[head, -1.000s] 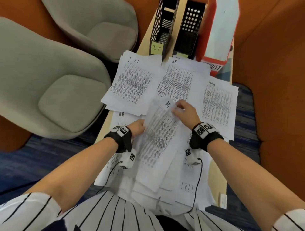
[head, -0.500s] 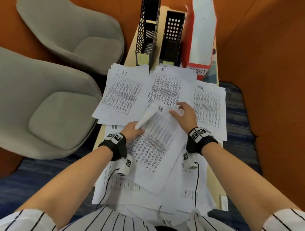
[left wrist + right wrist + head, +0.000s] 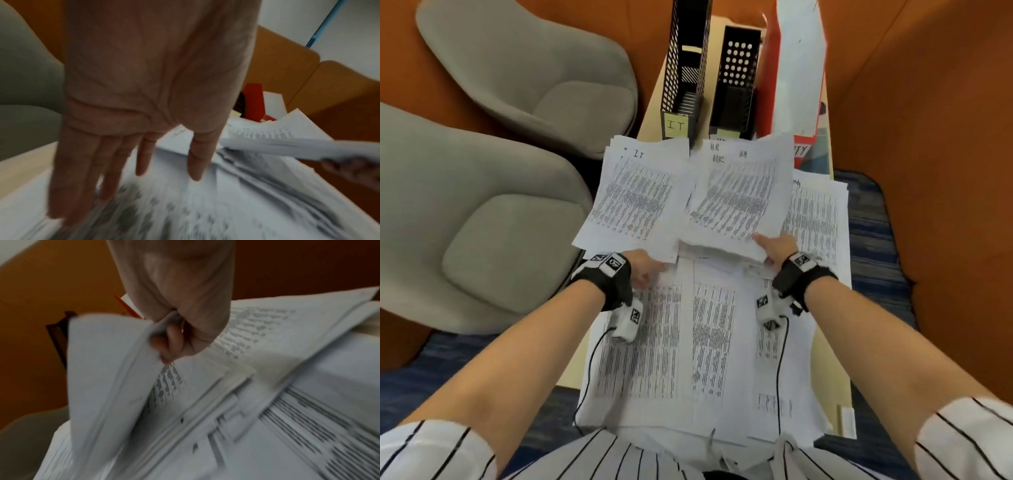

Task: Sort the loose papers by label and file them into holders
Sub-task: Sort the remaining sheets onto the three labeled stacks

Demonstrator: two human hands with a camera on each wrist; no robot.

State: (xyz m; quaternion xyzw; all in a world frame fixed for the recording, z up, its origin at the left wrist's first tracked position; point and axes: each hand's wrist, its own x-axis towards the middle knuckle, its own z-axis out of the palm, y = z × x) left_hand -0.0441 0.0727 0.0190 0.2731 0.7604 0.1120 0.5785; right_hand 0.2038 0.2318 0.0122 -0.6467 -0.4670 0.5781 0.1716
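A second ago the sheet marked HR lay on the unsorted spread at the middle of the frame under both hands; half a second ago its left edge was curling up; now the right hand (image 3: pixel 774 251) has carried that HR sheet (image 3: pixel 736 198) up the frame, over the HR pile (image 3: pixel 717 251) in the upper middle, just in front of the middle black holder (image 3: pixel 739 78). The right grip is clenched on the sheet's near edge, thumb on top, fingers beneath, and the paper looks lifted off the pile, not yet let go. The left hand (image 3: pixel 645 272) has drawn off the sheet; its grip is released, fingers straight and flat on the unsorted papers (image 3: pixel 681 342) lower in the frame. The IT pile (image 3: pixel 633 195) sits at left, another pile (image 3: pixel 815 222) at right. Judging by this, one more HR sheet is nearly sorted, many loose sheets remain, and no pile has reached a holder.
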